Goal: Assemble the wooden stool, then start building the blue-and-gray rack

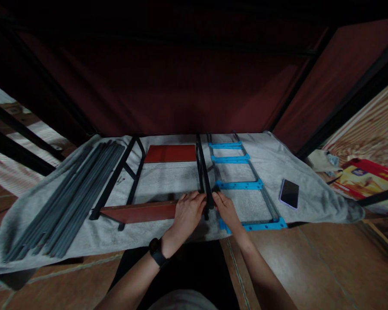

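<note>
My left hand [189, 210] grips the right end of a reddish-brown board [139, 212], its fingers curled over the top edge. That board spans the near side of a black metal frame [116, 183] lying on a grey cloth. A second, orange-red board [170, 153] joins the frame's two sides farther back. My right hand [225, 206] closes around the near end of the frame's right side, thumb and fingers together by the black bar [209, 189]. Whether a small part sits between its fingertips is hidden. Both hands almost meet at this corner.
On the grey cloth [187, 183], several grey tubes [74, 198] lie at left. Blue brackets with thin grey tubes [241, 185] lie at right, beside a phone [289, 193]. A dark red panel [181, 90] rises behind. A red-and-yellow box [371, 183] stands far right.
</note>
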### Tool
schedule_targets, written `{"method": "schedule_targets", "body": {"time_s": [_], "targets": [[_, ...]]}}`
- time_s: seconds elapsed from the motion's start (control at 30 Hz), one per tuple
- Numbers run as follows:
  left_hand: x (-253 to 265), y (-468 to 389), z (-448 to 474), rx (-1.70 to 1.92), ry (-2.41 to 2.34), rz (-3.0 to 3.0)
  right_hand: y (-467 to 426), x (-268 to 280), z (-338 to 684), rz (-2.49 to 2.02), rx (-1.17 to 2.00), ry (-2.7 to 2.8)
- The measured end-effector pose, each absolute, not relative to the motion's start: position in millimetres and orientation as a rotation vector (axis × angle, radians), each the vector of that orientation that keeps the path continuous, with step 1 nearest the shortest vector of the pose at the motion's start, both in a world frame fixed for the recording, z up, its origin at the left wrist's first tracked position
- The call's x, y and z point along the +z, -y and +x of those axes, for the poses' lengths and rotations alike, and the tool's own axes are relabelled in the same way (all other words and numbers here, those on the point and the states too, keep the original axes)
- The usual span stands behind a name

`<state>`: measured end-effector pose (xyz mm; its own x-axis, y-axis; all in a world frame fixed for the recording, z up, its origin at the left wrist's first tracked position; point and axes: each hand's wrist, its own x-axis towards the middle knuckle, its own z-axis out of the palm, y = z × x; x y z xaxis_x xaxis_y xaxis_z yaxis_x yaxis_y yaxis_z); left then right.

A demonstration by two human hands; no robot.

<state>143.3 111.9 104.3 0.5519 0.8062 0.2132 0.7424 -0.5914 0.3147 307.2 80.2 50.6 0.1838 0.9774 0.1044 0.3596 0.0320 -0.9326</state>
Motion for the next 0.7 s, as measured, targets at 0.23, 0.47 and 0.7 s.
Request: {"method": "schedule_targets", "body": {"time_s": [0.23, 0.47, 0.7], "targets": [[102.7, -111.3, 143.3, 0.51, -1.311, 2.592, -73.4, 50.8, 313.0, -1.48, 0.75, 1.414], [102.8, -110.4, 144.0, 0.503, -1.329, 2.594, -82.5, 47.5, 315.0, -1.484, 0.678, 1.528], [105.7, -110.4, 144.0, 0.479, -1.322, 2.599, -77.7, 51.2, 311.5, -1.485, 0.834, 1.345]]}}
